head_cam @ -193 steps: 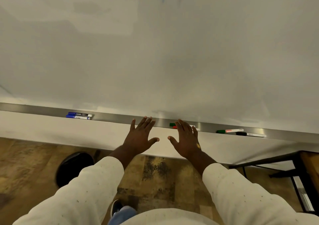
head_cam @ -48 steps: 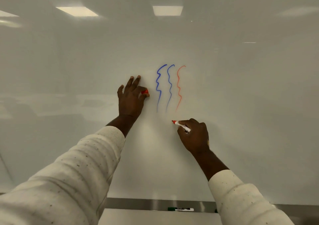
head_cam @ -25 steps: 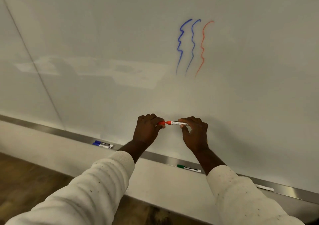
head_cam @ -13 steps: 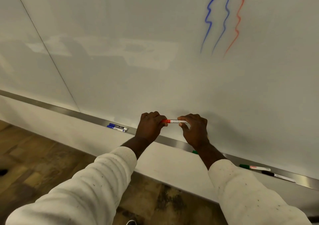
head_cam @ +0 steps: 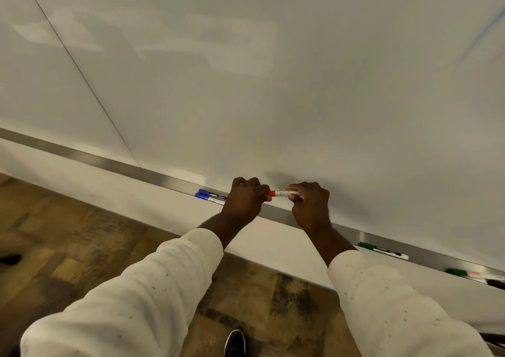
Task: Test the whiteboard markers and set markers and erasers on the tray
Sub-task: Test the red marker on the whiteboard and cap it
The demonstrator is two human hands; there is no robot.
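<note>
Head view: red marker, cap on, held level just above the tray.
Left hand grips the cap end; right hand pinches the barrel. Blue markers lie on the tray at left, green markers at right. The red one probably goes down next. Barrel print illegible; no eraser visible.
</note>
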